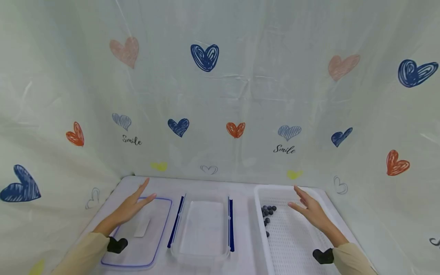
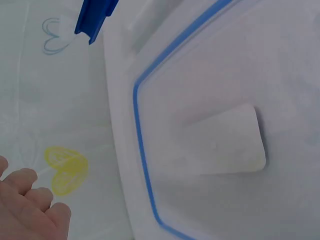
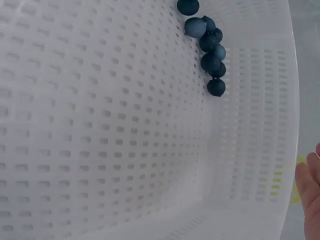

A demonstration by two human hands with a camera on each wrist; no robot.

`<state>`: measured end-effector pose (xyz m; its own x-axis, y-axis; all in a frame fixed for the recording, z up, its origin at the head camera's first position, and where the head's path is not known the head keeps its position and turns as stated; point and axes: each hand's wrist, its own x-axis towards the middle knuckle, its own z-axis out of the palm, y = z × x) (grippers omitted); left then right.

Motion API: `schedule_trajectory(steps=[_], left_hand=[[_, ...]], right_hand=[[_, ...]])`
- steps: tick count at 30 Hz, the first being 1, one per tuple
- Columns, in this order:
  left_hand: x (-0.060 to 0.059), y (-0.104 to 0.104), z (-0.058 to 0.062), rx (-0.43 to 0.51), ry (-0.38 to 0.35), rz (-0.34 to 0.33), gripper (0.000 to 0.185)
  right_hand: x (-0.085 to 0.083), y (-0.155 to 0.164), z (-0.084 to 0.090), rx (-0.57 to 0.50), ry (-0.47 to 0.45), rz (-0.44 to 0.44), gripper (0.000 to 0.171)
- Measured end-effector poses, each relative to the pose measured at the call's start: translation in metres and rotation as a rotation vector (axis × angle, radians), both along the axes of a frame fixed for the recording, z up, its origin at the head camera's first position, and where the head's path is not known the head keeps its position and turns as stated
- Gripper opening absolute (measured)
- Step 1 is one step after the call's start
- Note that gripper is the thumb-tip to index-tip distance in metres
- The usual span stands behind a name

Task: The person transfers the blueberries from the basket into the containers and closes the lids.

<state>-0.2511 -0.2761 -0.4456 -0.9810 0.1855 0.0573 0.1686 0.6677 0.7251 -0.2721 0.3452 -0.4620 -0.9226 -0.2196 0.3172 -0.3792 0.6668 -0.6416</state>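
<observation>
White sheeting printed with hearts (image 1: 205, 57) drapes the walls and the table (image 1: 244, 198) on which both hands work. Left hand (image 1: 132, 206), fingers straight and spread, holding nothing, hovers over the far end of a clear lid with a blue seal (image 1: 161, 233); whether it touches the lid cannot be told, and just beside it, toward the right hand, stands an open clear container (image 1: 204, 229) with blue clips. Right hand (image 1: 311, 212), likewise flat and empty, hovers over a white perforated basket (image 1: 292, 244), with the blueberries (image 1: 268, 212) lying just to its left near the basket's wall.
</observation>
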Motion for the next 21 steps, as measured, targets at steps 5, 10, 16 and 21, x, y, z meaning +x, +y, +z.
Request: schedule_trajectory(steps=[5, 10, 16, 21], left_hand=[[-0.001, 0.008, -0.003, 0.106, -0.017, -0.040, 0.083], [-0.003, 0.019, -0.008, 0.232, -0.038, -0.073, 0.082], [-0.006, 0.029, -0.015, 0.333, -0.110, -0.076, 0.082], [-0.009, 0.042, -0.020, 0.382, -0.148, -0.083, 0.083]], right_hand=[[0.004, -0.005, -0.004, -0.172, -0.108, 0.093, 0.059], [0.010, -0.006, -0.008, -0.251, -0.259, 0.116, 0.053], [0.013, -0.010, -0.016, -0.242, -0.312, 0.163, 0.048], [0.013, -0.017, -0.027, -0.266, -0.366, 0.195, 0.047]])
